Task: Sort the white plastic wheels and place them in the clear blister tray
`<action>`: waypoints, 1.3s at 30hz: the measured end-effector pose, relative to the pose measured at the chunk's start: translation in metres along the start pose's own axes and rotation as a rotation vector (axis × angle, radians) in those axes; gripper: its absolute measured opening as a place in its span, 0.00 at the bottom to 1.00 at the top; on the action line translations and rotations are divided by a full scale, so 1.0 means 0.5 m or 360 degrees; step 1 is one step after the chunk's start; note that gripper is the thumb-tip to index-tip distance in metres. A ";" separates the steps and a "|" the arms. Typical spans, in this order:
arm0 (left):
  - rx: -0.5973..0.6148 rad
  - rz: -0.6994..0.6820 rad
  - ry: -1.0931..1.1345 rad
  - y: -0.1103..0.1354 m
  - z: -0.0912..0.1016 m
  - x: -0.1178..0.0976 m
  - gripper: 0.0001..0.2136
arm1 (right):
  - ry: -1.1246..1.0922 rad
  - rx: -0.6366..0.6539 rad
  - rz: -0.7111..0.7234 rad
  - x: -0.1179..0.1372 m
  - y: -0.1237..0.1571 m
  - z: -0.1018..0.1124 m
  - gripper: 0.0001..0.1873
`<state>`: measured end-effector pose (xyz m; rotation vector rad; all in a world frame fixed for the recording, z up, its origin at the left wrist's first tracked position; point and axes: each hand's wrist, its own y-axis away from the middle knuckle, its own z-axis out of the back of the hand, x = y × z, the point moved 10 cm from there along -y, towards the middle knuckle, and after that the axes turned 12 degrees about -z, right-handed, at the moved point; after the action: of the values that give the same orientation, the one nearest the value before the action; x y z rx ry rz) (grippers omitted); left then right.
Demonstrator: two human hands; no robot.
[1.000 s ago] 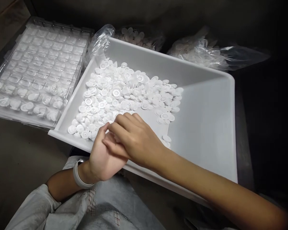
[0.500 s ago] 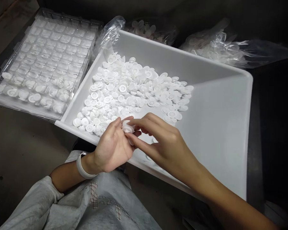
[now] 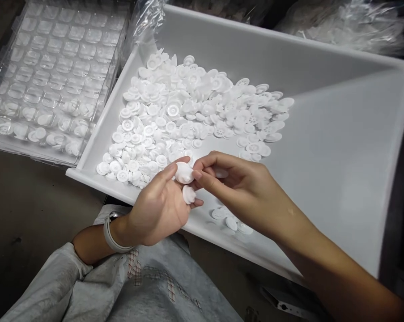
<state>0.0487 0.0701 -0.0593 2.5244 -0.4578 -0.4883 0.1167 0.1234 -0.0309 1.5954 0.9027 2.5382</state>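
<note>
My left hand (image 3: 161,203) is palm up, its fingers curled round a white plastic gear (image 3: 184,173) with a toothed rim, held near the thumb tip. A second, smaller white gear (image 3: 189,195) rests against the fingers just below it. From the right, my right hand (image 3: 235,188) pinches with thumb and forefinger at the edge of the upper gear. Beside its curled fingers shows a white disc (image 3: 221,172); whether they hold it I cannot tell. Under both hands lies a heap of white plastic gears (image 3: 202,107) in a large pale tray (image 3: 329,134).
To the left stands a stack of clear blister trays (image 3: 59,67), with white parts in the front rows of pockets. Clear plastic bags (image 3: 359,27) lie behind the large tray. Several loose gears (image 3: 231,222) sit near its front edge.
The view has moved closer to the tray. My right fingers have shifted to the gear's right edge, and two gears now show separately at my left hand.
</note>
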 end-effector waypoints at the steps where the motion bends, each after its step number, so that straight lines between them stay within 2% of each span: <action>1: 0.0015 -0.0005 -0.0019 0.000 0.000 0.000 0.12 | -0.0031 0.0007 -0.0005 -0.001 0.001 0.001 0.11; 4: 0.0097 -0.0014 -0.0079 -0.002 -0.003 0.001 0.12 | -0.0051 -0.0015 0.0115 0.012 0.010 0.006 0.08; 9: 0.0266 -0.0035 -0.0155 -0.001 -0.014 0.001 0.10 | 0.0135 -0.0130 0.0532 0.054 0.036 0.007 0.01; 13: 0.0286 -0.0033 -0.0084 0.001 -0.012 -0.003 0.07 | 0.0228 -0.0148 0.0781 0.072 0.050 0.003 0.04; 17: 0.0291 0.0015 -0.0013 0.004 -0.006 0.000 0.10 | 0.0308 -0.0147 0.0952 0.084 0.059 0.001 0.07; 24: 0.0507 0.0076 0.0017 0.015 -0.016 0.007 0.09 | 0.0256 -0.0113 0.1126 0.100 0.077 -0.003 0.10; 33: 0.0604 0.0116 0.0125 0.020 -0.023 0.013 0.09 | 0.0109 -0.0108 0.1165 0.096 0.080 0.001 0.11; 39: 0.0542 0.0160 0.0155 0.023 -0.020 0.021 0.08 | 0.0135 -0.0128 0.1143 0.093 0.087 0.003 0.09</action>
<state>0.0598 0.0609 -0.0474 2.8153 -0.6758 -0.2654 0.1078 0.1018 0.0283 2.0856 0.2251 3.0379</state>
